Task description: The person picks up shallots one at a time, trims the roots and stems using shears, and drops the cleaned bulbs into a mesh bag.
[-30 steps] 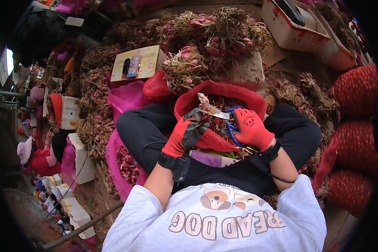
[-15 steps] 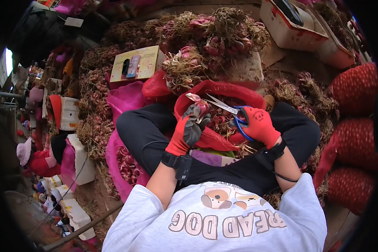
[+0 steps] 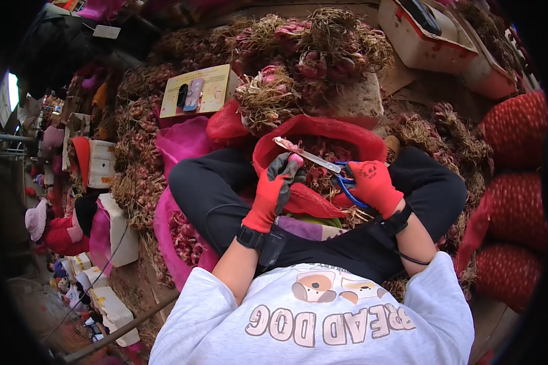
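Observation:
My left hand (image 3: 281, 182), in a red glove with a dark grey palm, is closed around a shallot (image 3: 295, 159) above an open red mesh bag (image 3: 323, 126). My right hand (image 3: 374, 187), gloved alike, grips the blue handles of a pair of scissors (image 3: 323, 162). Their blades lie nearly closed across the shallot's dry stem, just above the bulb. Inside the mesh bag, between my legs, are loose shallots (image 3: 318, 177) and bits of dry stem. The fingertips of my left hand are partly hidden.
Bunched shallots with dry tops (image 3: 268, 97) lie in front. A yellow box (image 3: 219, 88) carries a phone-like device. Pink netting (image 3: 167, 225) with shallots is at my left. Full red sacks (image 3: 511, 204) are stacked at right, below a foam box (image 3: 420, 45). A person in a pink hat (image 3: 35, 220) is far left.
The scissors were spread apart and are now nearly closed on the shallot's stem. My left hand has turned slightly, and the blades have moved left over the shallot.

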A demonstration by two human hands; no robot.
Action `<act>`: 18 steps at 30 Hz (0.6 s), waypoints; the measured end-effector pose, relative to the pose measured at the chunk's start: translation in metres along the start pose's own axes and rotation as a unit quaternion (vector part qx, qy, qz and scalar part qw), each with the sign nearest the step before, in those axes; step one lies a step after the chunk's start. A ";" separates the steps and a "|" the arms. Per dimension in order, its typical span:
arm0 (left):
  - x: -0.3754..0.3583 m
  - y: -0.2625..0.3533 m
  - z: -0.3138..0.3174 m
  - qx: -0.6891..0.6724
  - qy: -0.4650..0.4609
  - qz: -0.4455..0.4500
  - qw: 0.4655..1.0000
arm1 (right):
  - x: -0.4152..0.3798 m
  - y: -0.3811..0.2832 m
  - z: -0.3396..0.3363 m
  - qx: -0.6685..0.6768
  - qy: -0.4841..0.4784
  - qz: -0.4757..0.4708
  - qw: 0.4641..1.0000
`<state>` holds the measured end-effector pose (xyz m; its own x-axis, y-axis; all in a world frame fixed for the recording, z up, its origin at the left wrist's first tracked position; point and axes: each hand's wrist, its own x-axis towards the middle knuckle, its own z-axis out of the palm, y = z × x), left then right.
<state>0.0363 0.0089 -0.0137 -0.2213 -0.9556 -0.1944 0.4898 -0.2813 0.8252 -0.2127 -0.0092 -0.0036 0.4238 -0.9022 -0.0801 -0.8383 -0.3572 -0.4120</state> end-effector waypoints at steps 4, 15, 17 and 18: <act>0.003 -0.007 -0.007 -0.002 0.040 -0.041 0.998 | 0.003 0.002 0.007 0.010 -0.046 0.026 0.999; 0.010 -0.005 -0.014 -0.127 0.054 -0.070 0.988 | 0.004 -0.003 -0.011 0.111 0.033 -0.004 0.993; 0.010 -0.008 -0.016 -0.132 0.028 -0.062 0.989 | 0.005 -0.009 -0.006 0.089 0.048 -0.008 0.995; 0.009 -0.010 -0.017 -0.148 -0.010 -0.043 0.988 | 0.005 -0.011 -0.005 0.069 0.068 -0.021 0.995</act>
<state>0.0436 0.0015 -0.0326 -0.2879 -0.9262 -0.2434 0.6934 -0.3769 0.6142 -0.2032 -0.0110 0.0053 0.3999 -0.9146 0.0596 -0.7616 -0.3678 -0.5336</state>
